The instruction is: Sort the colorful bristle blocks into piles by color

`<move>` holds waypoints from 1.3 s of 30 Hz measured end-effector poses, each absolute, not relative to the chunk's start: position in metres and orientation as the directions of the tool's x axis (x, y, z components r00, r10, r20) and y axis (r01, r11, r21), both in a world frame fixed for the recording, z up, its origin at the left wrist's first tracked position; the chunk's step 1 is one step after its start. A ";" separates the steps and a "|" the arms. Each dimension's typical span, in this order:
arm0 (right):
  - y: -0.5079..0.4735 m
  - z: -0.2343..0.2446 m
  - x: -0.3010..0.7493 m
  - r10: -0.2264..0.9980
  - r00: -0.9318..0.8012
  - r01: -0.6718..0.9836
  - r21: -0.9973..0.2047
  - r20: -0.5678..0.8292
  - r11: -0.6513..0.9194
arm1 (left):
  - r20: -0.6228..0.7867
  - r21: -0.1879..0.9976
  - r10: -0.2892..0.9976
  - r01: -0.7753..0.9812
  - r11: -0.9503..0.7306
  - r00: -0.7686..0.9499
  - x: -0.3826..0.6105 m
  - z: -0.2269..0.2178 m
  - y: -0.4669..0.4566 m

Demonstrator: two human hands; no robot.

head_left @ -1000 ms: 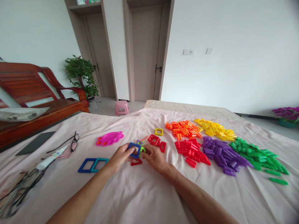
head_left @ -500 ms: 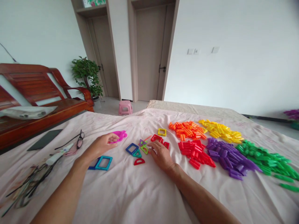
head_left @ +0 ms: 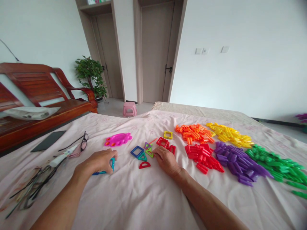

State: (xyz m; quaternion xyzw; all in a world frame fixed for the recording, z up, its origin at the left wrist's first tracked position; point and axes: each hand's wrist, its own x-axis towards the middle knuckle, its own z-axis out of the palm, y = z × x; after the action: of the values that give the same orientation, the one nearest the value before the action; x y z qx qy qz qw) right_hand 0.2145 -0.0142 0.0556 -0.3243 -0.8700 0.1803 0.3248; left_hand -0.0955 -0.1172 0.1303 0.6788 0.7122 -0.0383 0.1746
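Note:
My left hand is closed on a light blue square magnetic tile, which stands tilted up in the fingers; a darker blue tile edge shows below the palm. My right hand rests on the sheet with fingers bent together, fingertips beside a lime green tile; what they hold, if anything, is hidden. Red tiles lie just behind it. Between the hands are a dark blue square tile, a teal triangle tile, a small purple triangle tile and a red half-round tile.
A magenta palette-like tray lies beyond my left hand, and a yellow square tile farther back. Orange, yellow, red, purple and green piles lie right. Glasses and a dark flat panel lie left.
My left hand has moved from the magenta tray back toward me and taken hold of the blue square tile, tipping it up. The right hand's fingers have drawn closer together.

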 end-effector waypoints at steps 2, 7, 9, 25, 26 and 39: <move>-0.014 0.055 0.214 0.682 -0.577 0.448 -0.525 0.449 0.724 | -0.284 0.204 0.958 0.973 0.108 -0.046 -0.094 0.129 -0.113; -0.017 0.060 0.215 0.679 -0.577 0.429 -0.539 0.453 0.725 | -0.033 0.583 0.999 0.812 0.021 -0.002 -0.080 0.119 -0.091; -0.019 0.062 0.215 0.688 -0.568 0.430 -0.549 0.453 0.716 | 0.070 0.736 0.997 0.676 -0.038 -0.020 -0.066 0.117 -0.081; -0.023 0.067 0.213 0.620 -0.597 0.093 -0.723 0.509 0.684 | 0.196 0.894 0.967 0.436 -0.107 -0.163 0.019 0.092 -0.072; -0.024 0.068 0.212 0.610 -0.606 0.087 -0.719 0.511 0.689 | 0.199 0.884 0.966 0.456 -0.104 -0.166 0.019 0.091 -0.072; -0.016 0.057 0.210 0.826 -0.412 0.092 -0.884 0.385 0.458 | 0.249 0.538 0.962 0.842 -0.041 -0.112 -0.016 0.077 -0.066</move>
State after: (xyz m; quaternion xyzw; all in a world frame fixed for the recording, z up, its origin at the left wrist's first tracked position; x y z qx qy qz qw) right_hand 0.2100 -0.0160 0.0567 -0.3141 -0.7305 0.4151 0.4421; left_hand -0.0156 -0.0661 0.0775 0.6584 0.6851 0.2947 0.1018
